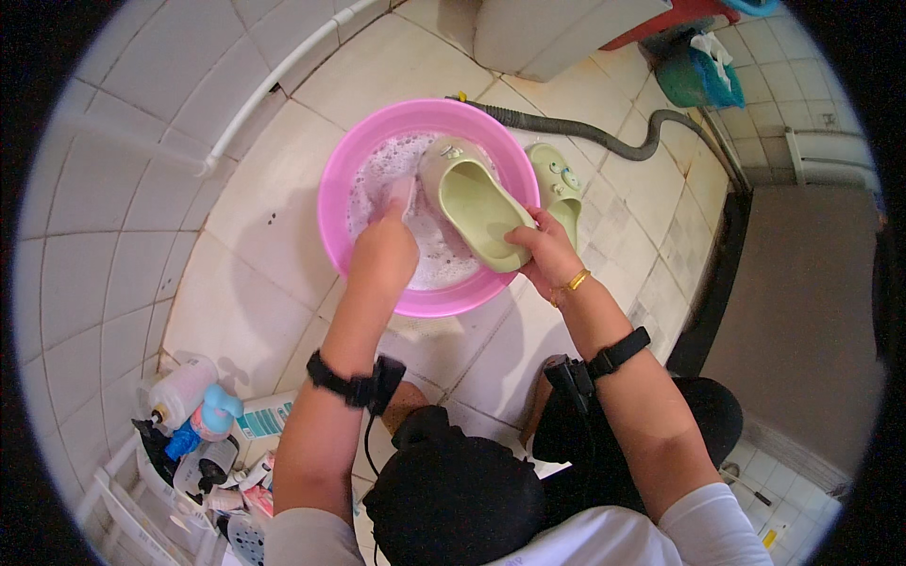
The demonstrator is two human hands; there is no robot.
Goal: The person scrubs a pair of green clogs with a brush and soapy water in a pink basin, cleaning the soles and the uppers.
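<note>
A pink plastic basin (428,303) on the tiled floor holds sudsy water. My right hand (548,251) grips the heel end of a light green clog (481,205), its thumb inside the opening. The clog is tilted over the right part of the basin, its toe with small charms pointing away from me. My left hand (388,244) is over the basin's left part, closed on a pink brush (402,194) whose lower part is in the foam; its bristles cannot be made out. Just right of the basin, a second green clog (559,177) lies on the floor, partly behind my right hand.
A grey corrugated hose (601,141) crosses the floor beyond the basin. A white appliance or cabinet (545,35) stands at the top, with a lined bin (697,78) to its right. Bottles and toiletries (205,453) crowd a rack at lower left. A white pipe (276,78) runs along the wall.
</note>
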